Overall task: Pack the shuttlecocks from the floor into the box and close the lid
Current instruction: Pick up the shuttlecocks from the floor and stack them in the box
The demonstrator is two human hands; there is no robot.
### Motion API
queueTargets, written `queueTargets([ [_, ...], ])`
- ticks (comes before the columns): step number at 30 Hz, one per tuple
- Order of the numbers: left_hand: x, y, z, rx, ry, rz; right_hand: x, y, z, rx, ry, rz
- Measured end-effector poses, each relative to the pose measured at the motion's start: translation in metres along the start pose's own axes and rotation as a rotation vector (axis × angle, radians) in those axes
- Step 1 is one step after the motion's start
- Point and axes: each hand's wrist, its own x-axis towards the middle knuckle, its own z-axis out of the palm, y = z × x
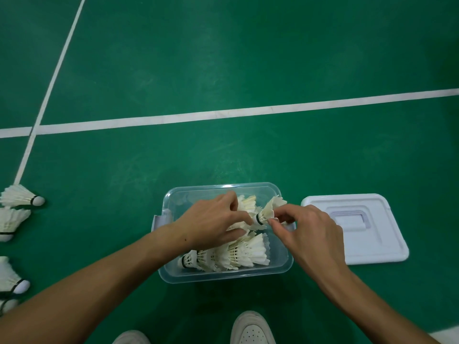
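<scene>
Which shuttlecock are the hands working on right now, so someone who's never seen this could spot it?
Find the clear plastic box on the green floor, left of the white lid. Above it, the left hand and right hand meet on one shuttlecock. It alone is raised; the others lie nested in a row.

Clear box [224, 275] low in the middle, holding nested white shuttlecocks [231, 255]; white lid [372, 249] flat at its right; more shuttlecocks [18, 197] lie far left.

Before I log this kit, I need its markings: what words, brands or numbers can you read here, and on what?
None can be read.
The shuttlecocks, the box, the lid and the shoes show no legible text.
The court lines are plain white.
</scene>
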Motion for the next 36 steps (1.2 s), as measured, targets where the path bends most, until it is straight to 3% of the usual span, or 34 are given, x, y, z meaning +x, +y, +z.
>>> queueTargets([
  [8,-0.012,-0.013,-0.004,-0.1,0.014,-0.035,0.003,-0.002,0.007,0.12,-0.133,0.043],
  [16,-0.019,-0.013,0.0,-0.136,0.052,-0.05,0.006,-0.004,0.03,0.401,-0.296,0.185],
  [22,-0.019,-0.01,0.004,-0.106,0.06,-0.044,0.022,-0.01,0.039,0.474,-0.596,0.28],
  [27,-0.021,-0.01,0.009,-0.087,0.088,-0.047,0.026,-0.01,0.042,0.478,-0.703,0.304],
  [31,-0.022,-0.011,0.011,-0.067,0.119,-0.032,0.022,-0.007,0.035,0.58,-0.693,0.334],
  [36,-0.025,-0.01,0.012,-0.12,0.14,-0.038,0.014,-0.001,0.02,0.557,-0.56,0.265],
])
